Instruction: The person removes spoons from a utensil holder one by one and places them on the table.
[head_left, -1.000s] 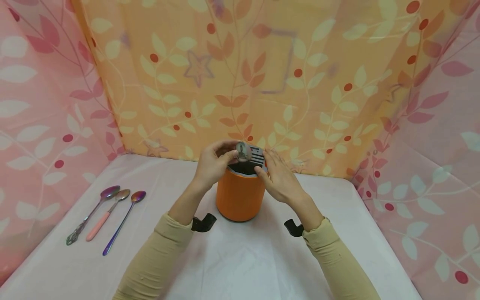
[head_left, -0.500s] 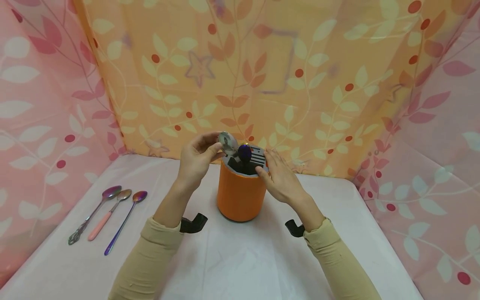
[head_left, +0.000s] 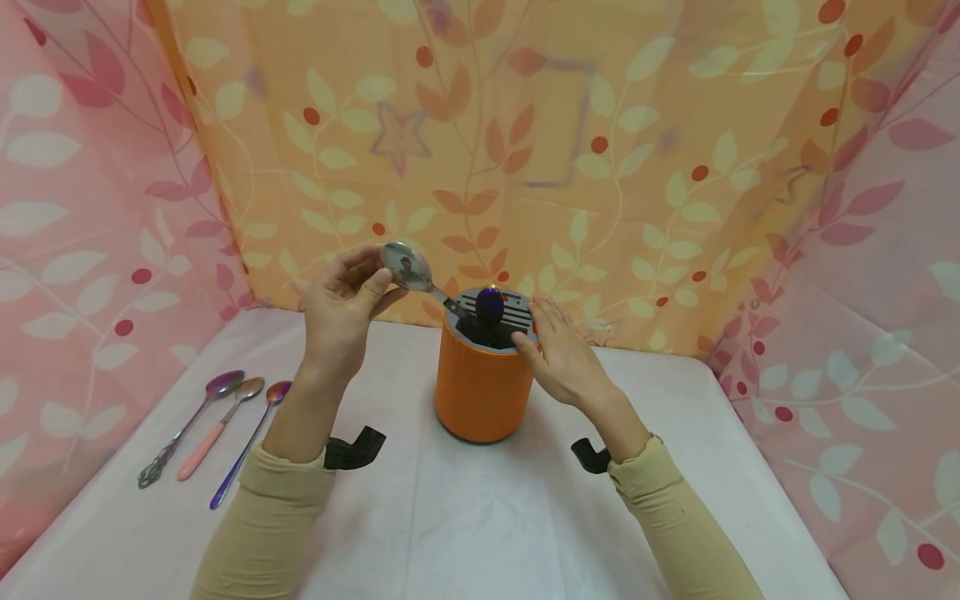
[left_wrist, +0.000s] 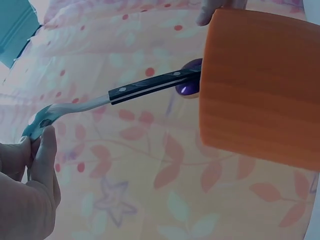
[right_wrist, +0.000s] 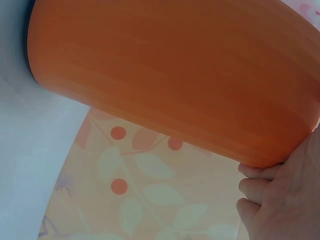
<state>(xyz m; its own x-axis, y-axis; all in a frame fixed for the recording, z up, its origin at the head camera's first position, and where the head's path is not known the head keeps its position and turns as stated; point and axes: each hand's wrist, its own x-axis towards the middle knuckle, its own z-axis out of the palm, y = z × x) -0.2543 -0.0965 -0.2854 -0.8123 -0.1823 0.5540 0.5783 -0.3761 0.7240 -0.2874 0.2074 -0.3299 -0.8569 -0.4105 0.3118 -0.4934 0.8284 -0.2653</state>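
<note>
My left hand (head_left: 337, 321) pinches the silver bowl of a spoon (head_left: 405, 267) between thumb and fingers. In the left wrist view the spoon's black riveted handle (left_wrist: 150, 86) slants out of the mouth of an orange utensil holder (head_left: 483, 387), its end hidden inside. The holder stands upright on the table, with a grey slotted top. A dark purple spoon (head_left: 490, 305) stands in it, only its bowl showing. My right hand (head_left: 562, 358) rests against the holder's upper right side, thumb at the rim and fingers extended; its fingertips touch the orange wall (right_wrist: 150, 75) in the right wrist view.
On the left of the white-covered table (head_left: 480, 533) lie a spoon with an ornate handle (head_left: 180, 433), a pink-handled spoon (head_left: 201, 448) and a slim purple spoon (head_left: 243, 458), partly behind my left arm. Patterned cloth walls (head_left: 480, 125) surround the table.
My left hand has moved left and up from the holder, drawing the spoon's bowl outward so its black handle shows. The purple spoon's bowl came into sight. My right hand stayed at the holder.
</note>
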